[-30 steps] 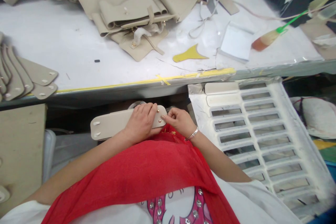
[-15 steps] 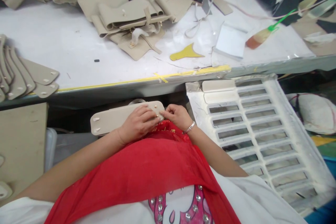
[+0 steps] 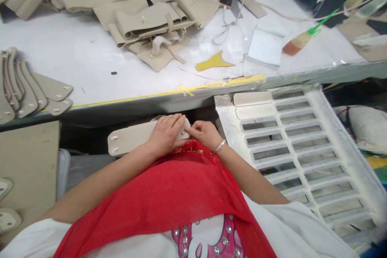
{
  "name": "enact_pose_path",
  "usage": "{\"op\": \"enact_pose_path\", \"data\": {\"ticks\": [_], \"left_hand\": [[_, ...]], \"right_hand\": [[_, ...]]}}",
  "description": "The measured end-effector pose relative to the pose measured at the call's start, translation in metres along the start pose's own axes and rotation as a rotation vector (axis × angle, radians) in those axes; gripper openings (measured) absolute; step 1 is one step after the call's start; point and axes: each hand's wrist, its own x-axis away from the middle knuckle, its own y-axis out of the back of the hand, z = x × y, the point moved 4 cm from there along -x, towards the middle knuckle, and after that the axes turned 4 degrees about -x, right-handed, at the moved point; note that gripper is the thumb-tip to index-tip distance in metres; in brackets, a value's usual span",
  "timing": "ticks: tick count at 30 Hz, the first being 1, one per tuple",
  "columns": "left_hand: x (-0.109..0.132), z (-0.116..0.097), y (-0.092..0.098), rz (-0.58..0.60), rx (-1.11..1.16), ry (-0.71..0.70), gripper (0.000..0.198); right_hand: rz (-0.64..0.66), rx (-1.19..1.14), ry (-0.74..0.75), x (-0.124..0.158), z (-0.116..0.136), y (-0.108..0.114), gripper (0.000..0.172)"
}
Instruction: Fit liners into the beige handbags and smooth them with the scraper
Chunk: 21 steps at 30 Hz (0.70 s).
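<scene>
A long beige leather-like strip [image 3: 131, 137] with rounded corners lies in front of my red apron, below the table edge. Two small white tabs stick out at its left end, and a gold stud shows near the right end. Over its right half is my left hand [image 3: 167, 133], fingers together across the top and thumb along the near edge, holding it. My right hand [image 3: 205, 135] is closed in a pinch at the strip's right tip, thumb and forefinger on the edge. Whatever else may be between those fingertips is too small to make out.
Beige bag parts [image 3: 157, 20] are piled on the white table [image 3: 90, 48]. Fanned beige flaps [image 3: 30, 88] lie left, by a yellow shape [image 3: 214, 62], white pad [image 3: 266, 46] and glue bottle [image 3: 298, 44]. A slotted white rack [image 3: 298, 141] stands right, a beige board [image 3: 33, 157] left.
My left hand has shifted toward the strip's right end and now covers one of the gold studs seen before. The right hand keeps its pinch at the tip. The view has moved slightly.
</scene>
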Motion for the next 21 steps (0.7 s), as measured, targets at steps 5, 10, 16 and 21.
{"op": "enact_pose_path", "data": {"ticks": [5,10,16,21], "left_hand": [[-0.001,-0.005,-0.001,-0.010,-0.015,-0.011,0.061],[0.002,0.010,0.010,-0.010,0.187,0.051,0.074],[0.004,0.033,0.022,0.064,0.253,0.187,0.039],[0.000,0.036,0.018,0.107,0.225,0.212,0.032]], "right_hand": [[-0.009,0.027,-0.002,0.002,0.003,0.001,0.036],[-0.007,0.075,-0.008,-0.002,0.006,0.001,0.034],[-0.005,0.040,-0.018,-0.006,0.004,0.000,0.036],[0.052,-0.057,-0.051,-0.010,0.000,-0.002,0.037]]}}
